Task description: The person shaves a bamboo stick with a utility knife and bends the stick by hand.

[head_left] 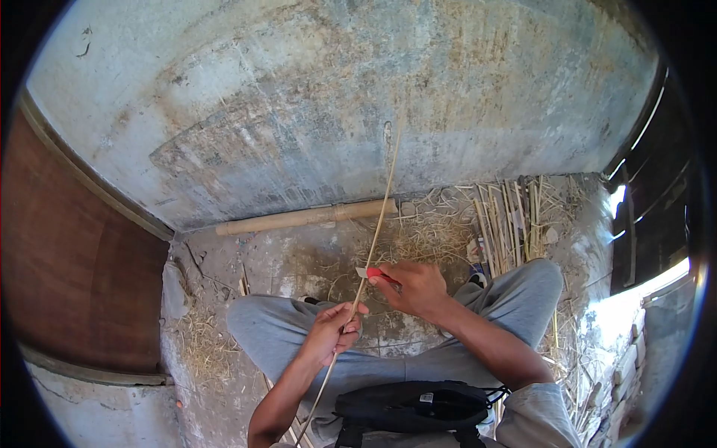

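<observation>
A long, thin bamboo strip (384, 205) slants up from my lap toward the wall. My left hand (334, 330) is closed around its lower part, just above my left thigh. In my right hand (414, 287) is a red-handled utility knife (383, 275), gripped in closed fingers. Its short blade lies against or right beside the strip, a little above my left hand; I cannot tell how deep it sits. The far end of the strip blurs into the stained wall.
A thick bamboo pole (310, 217) lies along the foot of the wall (314, 112). Split bamboo sticks (511, 224) are bundled at the right, with shavings (429, 239) scattered over the floor. A black waist bag (411, 407) rests on my lap. A brown door panel (82, 261) stands left.
</observation>
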Demonstrator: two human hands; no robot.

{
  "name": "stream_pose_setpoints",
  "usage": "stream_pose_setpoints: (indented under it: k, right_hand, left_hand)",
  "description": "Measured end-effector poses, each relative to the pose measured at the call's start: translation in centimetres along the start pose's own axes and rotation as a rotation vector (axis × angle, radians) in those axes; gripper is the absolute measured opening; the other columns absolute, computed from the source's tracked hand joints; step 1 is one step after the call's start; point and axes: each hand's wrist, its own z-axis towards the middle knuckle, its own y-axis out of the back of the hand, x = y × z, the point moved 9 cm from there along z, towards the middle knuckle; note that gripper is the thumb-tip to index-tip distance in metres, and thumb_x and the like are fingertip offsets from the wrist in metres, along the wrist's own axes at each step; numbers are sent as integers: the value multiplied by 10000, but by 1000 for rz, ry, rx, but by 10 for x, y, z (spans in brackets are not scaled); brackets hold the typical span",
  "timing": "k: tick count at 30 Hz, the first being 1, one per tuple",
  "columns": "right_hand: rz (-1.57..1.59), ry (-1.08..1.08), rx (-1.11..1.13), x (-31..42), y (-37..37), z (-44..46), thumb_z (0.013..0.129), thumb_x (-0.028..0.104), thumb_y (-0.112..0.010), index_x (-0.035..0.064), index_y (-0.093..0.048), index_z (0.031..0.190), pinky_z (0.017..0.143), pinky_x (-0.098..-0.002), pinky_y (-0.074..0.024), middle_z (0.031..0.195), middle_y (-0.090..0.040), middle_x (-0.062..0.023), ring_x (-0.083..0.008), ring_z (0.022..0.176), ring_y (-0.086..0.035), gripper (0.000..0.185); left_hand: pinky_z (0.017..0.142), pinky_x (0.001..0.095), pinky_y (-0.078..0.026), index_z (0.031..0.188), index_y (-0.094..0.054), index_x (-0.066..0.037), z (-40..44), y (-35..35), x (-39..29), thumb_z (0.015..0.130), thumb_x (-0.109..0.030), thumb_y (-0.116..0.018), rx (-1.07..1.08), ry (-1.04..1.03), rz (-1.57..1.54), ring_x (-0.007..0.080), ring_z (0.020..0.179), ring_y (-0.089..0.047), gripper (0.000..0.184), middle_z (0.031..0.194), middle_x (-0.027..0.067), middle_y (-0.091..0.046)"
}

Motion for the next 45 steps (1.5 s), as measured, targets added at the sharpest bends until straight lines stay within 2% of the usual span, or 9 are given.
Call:
stream_pose_setpoints:
  k: [14, 27, 29, 36, 42, 45]
  right_hand:
    - [-14, 101, -58, 6, 3, -6, 813, 318, -763, 101, -721, 913, 406, -350, -474, 652, -640, -20, -210, 492, -630, 243]
    - [-50, 64, -52, 0, 6, -2, 810, 333, -766, 109, -728, 904, 408, -369, -476, 626, -612, -14, -226, 486, -623, 245]
    - [-55, 94, -68, 3, 6, -2, 829, 363, -737, 103, -713, 891, 379, -373, -453, 600, -596, -35, -227, 464, -608, 269]
    - [-45, 84, -117, -2, 10, -1, 809, 341, -765, 120, -726, 905, 412, -372, -475, 637, -610, -16, -229, 492, -621, 244]
    - [-48, 45, -45, -4, 7, 0, 836, 350, -735, 114, -728, 927, 437, -391, -482, 638, -625, -41, -248, 515, -627, 253]
    - [-45, 18, -124, -18, 16, 6, 842, 342, -730, 104, -722, 929, 457, -393, -487, 626, -619, -59, -260, 535, -631, 254]
  left_hand:
    - [359, 180, -196, 1074, -568, -19, -11, 1, 4, 1055, -251, -429, -83, -49, 66, 15, 440, -284, 272, 681, -21, -413]
    - [371, 184, -204, 1061, -576, -16, -19, -2, 4, 1052, -256, -443, -127, -47, 104, 19, 456, -303, 274, 676, -22, -417]
    - [392, 193, -213, 1087, -567, -20, -21, -1, 3, 1064, -267, -415, -115, -36, 142, 23, 482, -299, 290, 686, -31, -400]
    - [394, 195, -215, 1085, -566, -15, -27, 0, 9, 1063, -274, -421, -118, -53, 173, 23, 477, -295, 298, 684, -30, -396]
    - [391, 198, -217, 1096, -568, -12, -36, 2, 12, 1061, -279, -427, -122, -57, 181, 27, 478, -298, 304, 683, -29, -396]
    - [392, 197, -222, 1099, -568, -10, -45, 4, 20, 1061, -280, -428, -122, -22, 195, 28, 481, -305, 307, 690, -27, -405]
